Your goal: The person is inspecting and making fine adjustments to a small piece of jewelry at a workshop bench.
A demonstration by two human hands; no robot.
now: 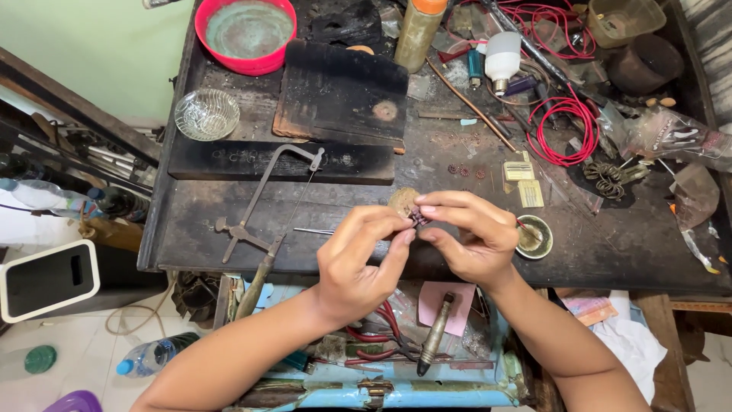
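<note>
Nearest to us, below the worktop edge, an open blue drawer holds red-handled pliers, a metal tool with a dark tip and a pink scrap of paper. Above it our left hand and right hand meet over the front of the dark worktop, fingertips pressed together and both pinching one tiny dark metal piece between them; it is too small for us to tell its shape. Just behind the fingers lies a round brownish lump, and to the right of our right hand stands a small round dish. To the left of the hands a jeweller's saw frame lies on the worktop. Farther back we see a dark wooden block, a clear glass bowl, coils of red wire and a white light bulb. At the far edge stand a red bowl and an orange-capped bottle.
</note>
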